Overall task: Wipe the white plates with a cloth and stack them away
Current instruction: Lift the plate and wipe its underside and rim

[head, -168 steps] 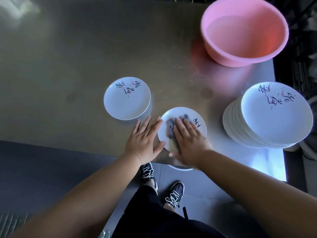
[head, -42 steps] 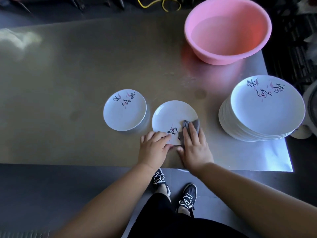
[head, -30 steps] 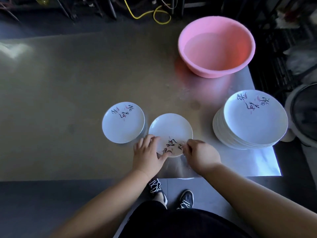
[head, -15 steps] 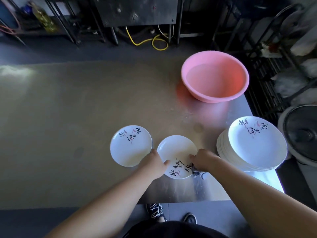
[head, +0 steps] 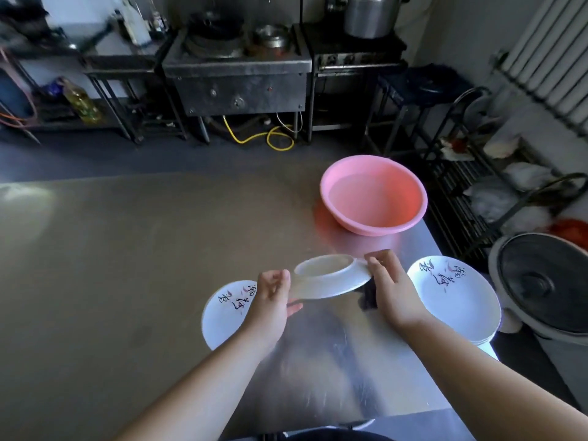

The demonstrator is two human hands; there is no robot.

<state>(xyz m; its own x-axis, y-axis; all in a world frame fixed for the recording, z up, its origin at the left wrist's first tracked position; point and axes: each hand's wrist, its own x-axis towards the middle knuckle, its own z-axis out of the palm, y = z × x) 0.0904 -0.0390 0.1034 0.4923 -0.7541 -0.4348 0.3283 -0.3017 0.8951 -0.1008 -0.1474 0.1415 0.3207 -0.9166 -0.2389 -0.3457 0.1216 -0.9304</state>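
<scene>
A small white plate [head: 331, 276] is lifted off the steel table [head: 127, 249] and turned bottom-up, its foot ring facing me. My left hand [head: 272, 300] pinches its left rim. My right hand [head: 393, 291] holds its right rim, with the dark grey cloth [head: 369, 294] bunched under the palm. Another white plate [head: 222, 316] with painted characters lies on the table just left of my left hand. At the right edge stands a stack of white plates [head: 455, 297].
A pink basin [head: 374, 194] holding water sits at the table's far right. A grey lidded bin [head: 544, 288] stands right of the table, beside a black wire rack [head: 461, 192]. Stoves and pots line the back wall.
The plate was flat on the table under the wiping cloth; both hands have now lifted it and flipped it underside-up. My view has tilted up toward the room.
</scene>
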